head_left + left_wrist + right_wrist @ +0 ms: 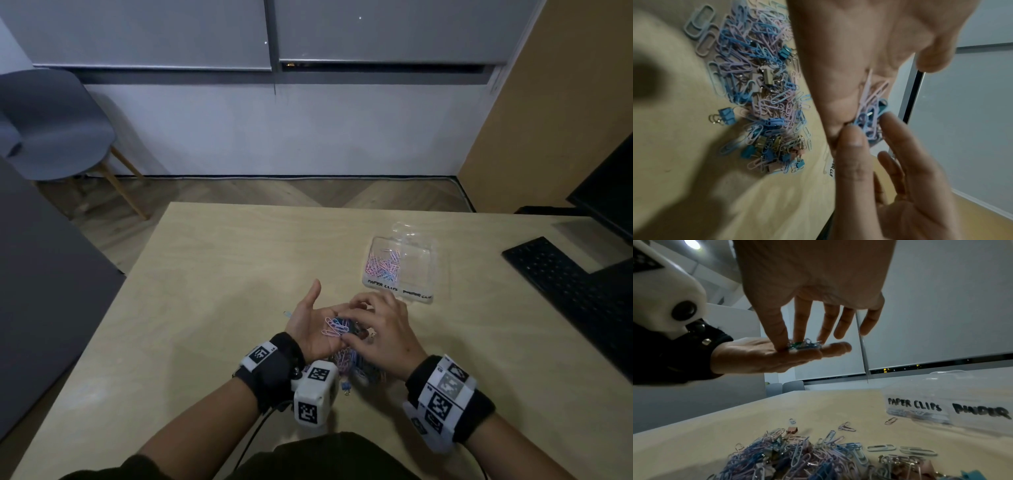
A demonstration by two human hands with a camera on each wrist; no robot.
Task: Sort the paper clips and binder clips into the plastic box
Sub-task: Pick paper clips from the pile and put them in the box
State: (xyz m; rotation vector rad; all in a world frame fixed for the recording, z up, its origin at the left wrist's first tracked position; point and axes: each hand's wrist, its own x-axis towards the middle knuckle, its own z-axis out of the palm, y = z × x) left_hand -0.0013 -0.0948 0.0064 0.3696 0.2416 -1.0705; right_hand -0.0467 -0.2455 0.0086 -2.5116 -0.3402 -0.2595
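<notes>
My left hand (310,322) is held palm up above the table, fingers straight, carrying a small heap of pink and blue paper clips (337,327). My right hand (380,335) hovers over that palm, thumb and forefinger pinching at the heap (803,344). Beneath both hands a mixed pile of paper clips and binder clips (760,91) lies on the table. The clear plastic box (400,263) stands open beyond the hands to the right, marked "PAPER CLIPS" and "BINDER" on its front (951,402). Pink and blue paper clips lie in its left compartment.
A black keyboard (565,284) and a dark monitor (606,192) take up the table's right side. A grey chair (51,126) stands on the floor at the far left. A few stray clips (846,426) lie between the pile and the box.
</notes>
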